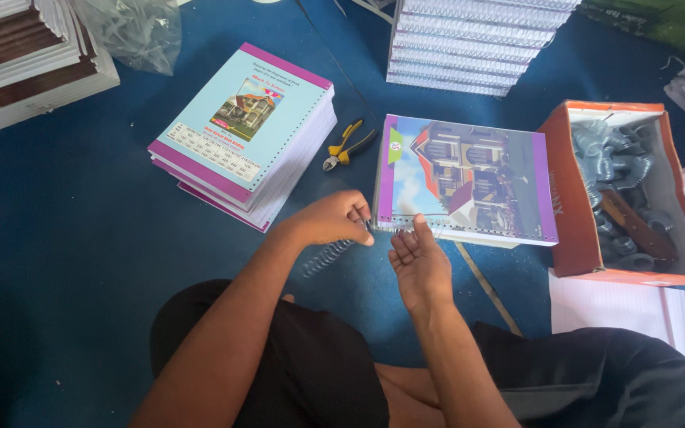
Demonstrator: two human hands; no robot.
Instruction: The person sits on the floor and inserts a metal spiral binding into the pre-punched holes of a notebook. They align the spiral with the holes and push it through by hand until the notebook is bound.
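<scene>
Head view, seated person at work on a blue floor (57, 238). The landmark is the punched notebook (469, 178), which lies flat with a picture of a house on its cover and its row of holes along the near edge. The left hand (331, 218) sits at the near left corner of the notebook, its grip clenched on a wire spiral coil (333, 254) that trails from that corner down and to the left, away from the holes. The right hand (418, 261) lies just beside the near edge of the notebook, fingers (420, 230) up against the punched row, palm open and grip released, holding nothing. Just left of the notebook lie yellow-handled cutting pliers (348, 144); farther left stands a stack of unbound notebooks (243, 135). Touching the right side of the notebook is an orange cardboard box (568, 206) filled with grey spiral coils (612, 158). Beyond the notebook's far edge rises a pile of spiral-bound notebooks (469, 43).
</scene>
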